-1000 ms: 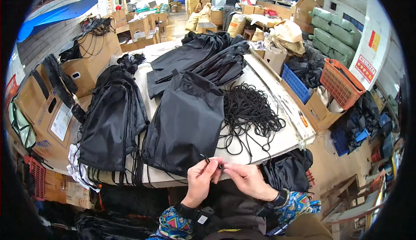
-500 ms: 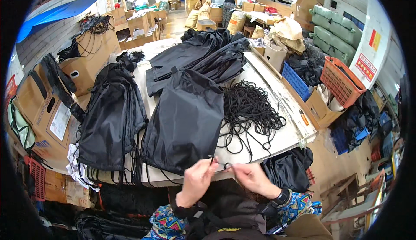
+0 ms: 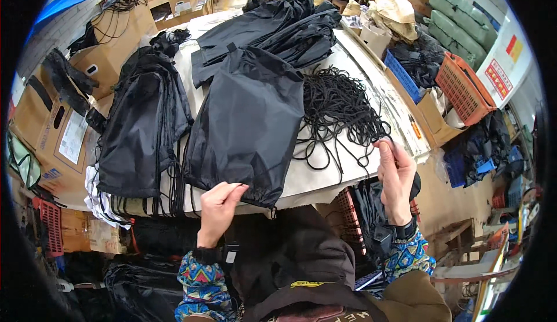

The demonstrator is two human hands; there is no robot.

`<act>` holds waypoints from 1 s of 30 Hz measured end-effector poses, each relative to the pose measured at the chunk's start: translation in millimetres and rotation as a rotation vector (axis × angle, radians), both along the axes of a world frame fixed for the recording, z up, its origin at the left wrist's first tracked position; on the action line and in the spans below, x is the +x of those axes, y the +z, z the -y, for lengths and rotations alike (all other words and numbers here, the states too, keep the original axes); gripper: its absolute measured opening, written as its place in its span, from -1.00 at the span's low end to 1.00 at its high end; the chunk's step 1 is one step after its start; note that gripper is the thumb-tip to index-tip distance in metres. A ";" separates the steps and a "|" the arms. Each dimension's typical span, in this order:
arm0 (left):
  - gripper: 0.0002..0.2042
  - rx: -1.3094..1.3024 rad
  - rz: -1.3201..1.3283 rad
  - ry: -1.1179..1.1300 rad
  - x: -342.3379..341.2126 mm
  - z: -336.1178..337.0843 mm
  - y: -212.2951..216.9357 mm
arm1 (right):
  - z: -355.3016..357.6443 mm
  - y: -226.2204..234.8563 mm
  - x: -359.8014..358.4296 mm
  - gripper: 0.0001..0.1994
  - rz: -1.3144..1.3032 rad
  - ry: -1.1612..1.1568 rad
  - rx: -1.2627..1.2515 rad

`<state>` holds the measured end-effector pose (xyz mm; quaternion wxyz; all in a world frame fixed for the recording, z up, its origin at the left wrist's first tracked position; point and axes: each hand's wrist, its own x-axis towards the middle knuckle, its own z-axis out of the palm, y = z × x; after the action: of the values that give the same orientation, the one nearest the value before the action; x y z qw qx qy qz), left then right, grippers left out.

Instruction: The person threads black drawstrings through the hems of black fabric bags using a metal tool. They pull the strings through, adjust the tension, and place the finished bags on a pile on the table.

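Left hand, at the near edge of the tabletop, has its thumb and forefinger pressed together at the lower hem of a black fabric bag; I cannot tell what, if anything, lies between them. Right hand, raised near the right end of the near edge, has thumb and forefinger closed on the outermost loop of a heap of black cords.

At far left, beside the tabletop, stands an open cardboard carton with dark fuzzy strips over its rim. White cloth hangs at the near left corner. Along the left edge lies a stack of black bags, cords dangling over the near edge.

Next comes the black fabric bag, flat and alone, its hem at the middle of the near edge and its upper end near a second pile of bags towards the far edge. The heap of black cords lies just right of it. Beyond the right edge are a blue crate and a tilted orange plastic basket.
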<state>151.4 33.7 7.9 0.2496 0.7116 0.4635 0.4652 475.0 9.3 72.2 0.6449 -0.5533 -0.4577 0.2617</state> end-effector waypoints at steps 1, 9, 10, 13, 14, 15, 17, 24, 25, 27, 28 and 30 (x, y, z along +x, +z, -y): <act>-0.91 0.053 0.046 0.047 -6.6 -3.1 -5.5 | -0.1 3.3 1.2 -0.84 0.272 -0.090 0.066; -0.79 0.187 -0.365 -0.008 3.6 -23.5 -13.9 | 3.7 -4.9 -19.9 -0.82 0.926 0.290 0.100; -0.77 0.248 -0.502 0.143 16.7 -14.8 -3.1 | 5.6 -3.7 -35.8 -0.79 0.898 0.353 0.099; -0.71 0.159 -0.161 0.271 14.4 -10.3 18.8 | 5.3 1.5 -41.2 -0.83 0.929 0.279 0.185; -0.72 0.148 -0.085 0.192 20.2 -8.5 23.5 | 6.8 2.4 -42.0 -0.83 0.961 0.273 0.177; -0.72 0.138 -0.008 0.114 33.7 -5.8 29.9 | 4.9 -1.6 -45.3 -0.83 0.979 0.270 0.248; -0.73 0.177 -0.001 0.000 56.1 -5.1 43.9 | 6.8 -5.8 -49.8 -0.81 0.981 0.319 0.249; -0.84 -0.109 0.238 -0.352 63.3 -18.8 41.3 | 12.3 -1.7 -51.6 -0.72 1.045 0.344 0.269; -0.85 -0.123 0.275 -0.357 64.9 -18.8 42.5 | 12.3 -1.0 -51.3 -0.70 1.043 0.340 0.279; -0.87 -0.298 0.365 -0.416 63.3 -19.5 46.5 | 12.0 -1.8 -49.3 -0.65 1.074 0.368 0.289; -0.87 -0.461 0.417 -0.470 57.9 -20.5 49.6 | 11.5 -1.6 -48.3 -0.62 1.090 0.382 0.297; -0.89 -0.651 0.508 -0.527 54.8 -21.1 54.0 | 11.7 -1.4 -48.2 -0.60 1.103 0.395 0.331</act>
<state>206.2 54.9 61.9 0.6736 0.5537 0.3135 0.3759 426.8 -2.3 70.9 0.3295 -0.4045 -0.8528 -0.0235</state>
